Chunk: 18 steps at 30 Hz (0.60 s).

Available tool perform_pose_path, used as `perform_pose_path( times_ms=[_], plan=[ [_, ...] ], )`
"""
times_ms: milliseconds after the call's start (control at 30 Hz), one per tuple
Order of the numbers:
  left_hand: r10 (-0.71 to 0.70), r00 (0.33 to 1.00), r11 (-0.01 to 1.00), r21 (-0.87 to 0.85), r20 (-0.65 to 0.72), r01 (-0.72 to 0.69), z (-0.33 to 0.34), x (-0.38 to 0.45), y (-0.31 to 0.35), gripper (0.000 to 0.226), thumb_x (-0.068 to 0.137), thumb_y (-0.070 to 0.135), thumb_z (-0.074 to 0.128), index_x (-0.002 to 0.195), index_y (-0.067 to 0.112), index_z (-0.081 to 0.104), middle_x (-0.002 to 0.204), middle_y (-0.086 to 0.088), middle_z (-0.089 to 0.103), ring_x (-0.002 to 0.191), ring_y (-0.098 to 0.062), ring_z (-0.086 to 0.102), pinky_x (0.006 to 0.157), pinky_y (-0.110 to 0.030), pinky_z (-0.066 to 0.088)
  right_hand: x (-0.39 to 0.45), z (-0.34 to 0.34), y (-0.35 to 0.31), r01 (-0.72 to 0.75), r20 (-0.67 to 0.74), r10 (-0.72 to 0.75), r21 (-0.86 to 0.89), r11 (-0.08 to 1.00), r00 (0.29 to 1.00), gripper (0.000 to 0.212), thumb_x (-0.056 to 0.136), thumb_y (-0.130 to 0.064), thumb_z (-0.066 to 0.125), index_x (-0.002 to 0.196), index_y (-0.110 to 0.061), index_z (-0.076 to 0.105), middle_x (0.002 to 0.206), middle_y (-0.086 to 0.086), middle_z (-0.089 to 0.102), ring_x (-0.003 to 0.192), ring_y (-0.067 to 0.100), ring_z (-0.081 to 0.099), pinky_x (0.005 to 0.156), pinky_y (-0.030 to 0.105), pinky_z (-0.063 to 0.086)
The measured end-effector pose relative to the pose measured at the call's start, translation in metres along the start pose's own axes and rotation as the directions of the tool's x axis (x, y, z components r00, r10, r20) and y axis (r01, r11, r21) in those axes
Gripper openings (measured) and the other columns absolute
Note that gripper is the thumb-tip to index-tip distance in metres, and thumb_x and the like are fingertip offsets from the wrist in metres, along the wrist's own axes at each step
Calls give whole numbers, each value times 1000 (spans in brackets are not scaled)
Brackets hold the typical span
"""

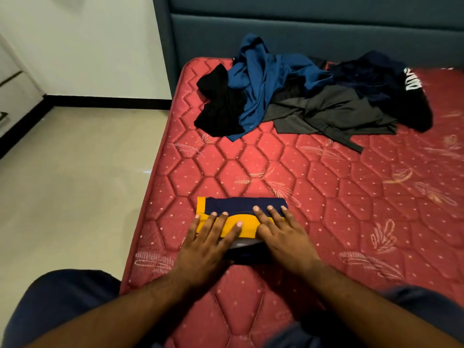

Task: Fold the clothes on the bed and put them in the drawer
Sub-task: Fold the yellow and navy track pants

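Observation:
A folded navy and yellow garment point(244, 204) lies on the red quilted mattress point(326, 187) near its front left corner. My left hand point(208, 244) presses flat on the garment's left half, fingers spread straight. My right hand point(281, 234) presses flat on its right half. Both palms cover the near part of the garment. At the head of the bed lies a loose pile: a black piece point(218, 104), a blue shirt point(263, 79), a grey piece point(331, 111) and a dark navy garment with white lettering point(391, 81).
A teal padded headboard point(301, 28) closes the far end of the bed. Left of the bed is pale floor point(70, 177) with a white wall and black skirting. White drawer fronts point(12, 89) show at the far left edge.

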State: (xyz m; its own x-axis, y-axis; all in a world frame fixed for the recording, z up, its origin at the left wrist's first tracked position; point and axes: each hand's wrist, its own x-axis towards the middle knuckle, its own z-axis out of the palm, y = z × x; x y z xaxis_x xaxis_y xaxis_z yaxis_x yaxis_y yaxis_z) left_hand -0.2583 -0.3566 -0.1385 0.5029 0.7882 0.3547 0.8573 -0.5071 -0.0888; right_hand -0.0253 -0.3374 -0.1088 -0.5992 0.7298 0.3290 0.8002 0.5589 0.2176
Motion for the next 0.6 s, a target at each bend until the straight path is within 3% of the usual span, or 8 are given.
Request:
perform_pose_path(
  times_ms=[100, 200, 300, 367, 467, 600],
  plan=[
    [-16, 996, 998, 56, -89, 21, -7, 2, -2, 61, 83, 33, 52, 142, 19, 46, 129, -8, 55, 123, -31, 51, 103, -53, 36, -12, -1, -15, 4, -17, -5, -14, 1000, 1000, 11, 84, -20, 38, 94, -19, 41, 135, 9, 58, 116, 34, 60, 100, 51, 36],
    [82, 991, 993, 99, -103, -72, -1, 1, 6, 45, 86, 25, 46, 130, 15, 54, 142, -14, 47, 133, -35, 40, 104, -57, 33, -24, 3, -21, -20, 56, 19, 24, 1000, 998, 15, 81, -23, 38, 95, -19, 42, 133, 9, 59, 116, 35, 60, 97, 51, 48],
    [44, 999, 992, 116, -22, -41, 4, 3, 16, 55, 85, 24, 42, 139, 14, 43, 155, -15, 28, 142, -33, 27, 107, -58, 27, -20, -2, -19, -45, 85, 39, 78, 996, 996, 23, 80, -33, 45, 99, -20, 44, 141, 10, 51, 128, 31, 50, 104, 50, 37],
    [1, 1000, 994, 106, 4, -1, 6, 2, 24, 62, 87, 29, 40, 148, 18, 34, 156, -16, 27, 143, -33, 27, 107, -60, 26, -19, -1, -20, -70, 102, 54, 160, 985, 993, 45, 80, -46, 53, 115, -19, 46, 151, 11, 38, 139, 27, 37, 109, 45, 27],
    [15, 1000, 995, 101, 26, -18, 13, -4, 27, 64, 90, 32, 37, 151, 16, 27, 158, -16, 21, 144, -34, 24, 108, -62, 26, -22, 11, -23, -169, 229, 108, 265, 949, 967, 78, 77, -61, 54, 141, -19, 34, 159, 7, 21, 145, 23, 21, 115, 41, 17],
    [52, 991, 995, 72, 124, -62, 11, 2, 12, 64, 87, 26, 39, 150, 14, 32, 156, -14, 27, 142, -31, 31, 107, -58, 29, -22, 24, -20, -226, 234, 155, 320, 920, 960, 66, 84, -46, 53, 141, -19, 33, 159, 3, 14, 145, 22, 22, 115, 40, 17]
  ],
)
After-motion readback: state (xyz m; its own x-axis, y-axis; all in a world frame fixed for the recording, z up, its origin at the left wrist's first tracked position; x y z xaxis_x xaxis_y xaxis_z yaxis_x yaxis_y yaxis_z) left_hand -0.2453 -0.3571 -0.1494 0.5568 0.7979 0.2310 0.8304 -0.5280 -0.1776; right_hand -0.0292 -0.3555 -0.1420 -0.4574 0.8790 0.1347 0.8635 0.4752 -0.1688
